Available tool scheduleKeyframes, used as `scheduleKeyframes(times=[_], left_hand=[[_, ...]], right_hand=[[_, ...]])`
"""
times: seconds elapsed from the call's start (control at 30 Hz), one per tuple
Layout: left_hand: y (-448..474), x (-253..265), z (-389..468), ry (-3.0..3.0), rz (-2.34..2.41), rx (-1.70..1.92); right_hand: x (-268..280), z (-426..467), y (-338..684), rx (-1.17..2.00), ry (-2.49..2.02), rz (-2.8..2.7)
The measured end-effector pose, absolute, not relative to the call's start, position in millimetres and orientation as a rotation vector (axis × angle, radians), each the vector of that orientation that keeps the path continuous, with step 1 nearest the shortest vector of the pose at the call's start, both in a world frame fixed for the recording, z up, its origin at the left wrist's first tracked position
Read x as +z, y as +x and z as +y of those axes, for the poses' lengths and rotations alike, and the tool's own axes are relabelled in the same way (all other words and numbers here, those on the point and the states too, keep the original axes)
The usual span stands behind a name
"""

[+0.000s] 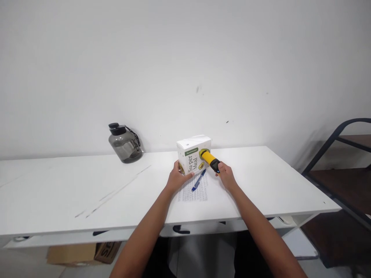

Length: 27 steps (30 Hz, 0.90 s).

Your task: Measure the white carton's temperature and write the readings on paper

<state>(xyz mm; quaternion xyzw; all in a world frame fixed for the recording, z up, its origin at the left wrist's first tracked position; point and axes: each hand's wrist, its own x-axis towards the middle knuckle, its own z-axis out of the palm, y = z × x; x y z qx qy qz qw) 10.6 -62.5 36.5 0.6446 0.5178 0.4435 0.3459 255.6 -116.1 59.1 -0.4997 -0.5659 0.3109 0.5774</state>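
A white carton [193,148] printed "Su-per Meal" with avocado pictures stands on the table. My left hand [176,178] grips its lower left side, thumb across the front. In my right hand [226,174] is a yellow and black handheld barcode scanner [211,159], its front end close against the carton's front right; I cannot tell whether they touch. Under and in front of the carton lies a paper sheet [193,195] with rows of small writing or print. A blue pen [198,181] rests on the sheet between my hands.
A grey see-through jug [125,146] with a black lid stands at the back left by the wall. The white table [72,193] has dark scratches. To the right is a dark metal-framed shelf [342,185]. A cardboard box [72,253] sits below the table.
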Motion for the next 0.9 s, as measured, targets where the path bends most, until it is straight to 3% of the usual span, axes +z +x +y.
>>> scheduleKeyframes(times=[0.73, 0.9], left_hand=[[11, 37, -64, 1.649, 1.285, 1.172], [13, 34, -60, 1.545, 1.202, 1.237]], right_hand=[[46, -107, 259, 0.762, -1.218, -1.245], [46, -103, 253, 0.936, -1.126, -1.100]])
